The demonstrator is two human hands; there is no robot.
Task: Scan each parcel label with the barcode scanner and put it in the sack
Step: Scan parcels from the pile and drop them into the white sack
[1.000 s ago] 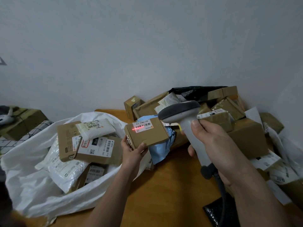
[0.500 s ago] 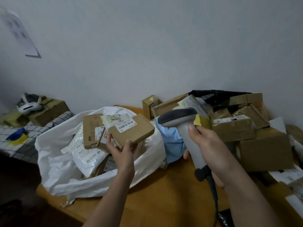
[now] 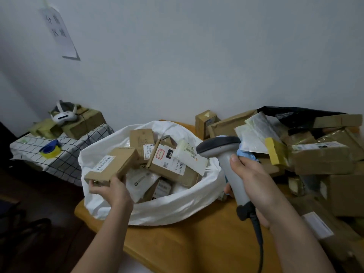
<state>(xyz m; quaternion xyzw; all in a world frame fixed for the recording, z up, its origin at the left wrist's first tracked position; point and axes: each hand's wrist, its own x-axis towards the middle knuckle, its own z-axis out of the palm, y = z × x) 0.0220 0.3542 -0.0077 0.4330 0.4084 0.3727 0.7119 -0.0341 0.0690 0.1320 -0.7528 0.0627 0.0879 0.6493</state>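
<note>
Left grip (image 3: 113,189) clasps one parcel (image 3: 112,166) over one sack (image 3: 177,205); right grip (image 3: 254,180) clasps one scanner (image 3: 226,154).

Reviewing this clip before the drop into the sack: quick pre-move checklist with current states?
1. Left hand grips the flat parcel: ok.
2. Parcel over the sack mouth: ok, at its left rim.
3. Sack mouth open: ok.
4. Room inside the sack: cannot tell, parcels piled high.
5. Right hand holds the scanner clear of the drop: ok.
6. Label scanned: cannot tell from this frame.
</note>
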